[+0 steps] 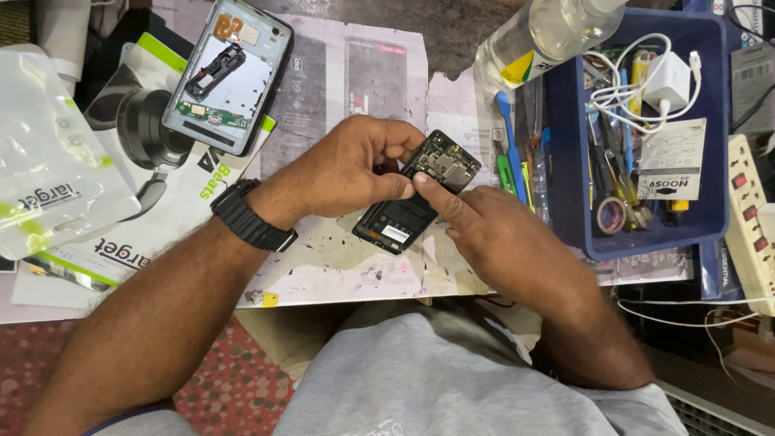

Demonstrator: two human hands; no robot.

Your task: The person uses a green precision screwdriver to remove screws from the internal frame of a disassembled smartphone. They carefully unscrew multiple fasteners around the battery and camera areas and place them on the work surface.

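Note:
An opened black phone (420, 194) with its back off shows a black battery and circuit boards, tilted over the stained work mat (339, 266). My left hand (351, 165), with a black watch at the wrist, grips the phone's upper left edge between thumb and fingers. My right hand (476, 222) presses its index fingertip on the phone's middle, by the board. A second opened phone frame (226, 77), silver-grey with small boards inside, lies face down at the upper left.
A blue tray (565, 169) at the right holds tools, tape, a white charger and cable. A clear bottle (541, 32) lies at its top left. Blue and green pry tools (508, 153) lie beside the tray. A white power strip (751, 218) sits far right; plastic bags and boxes left.

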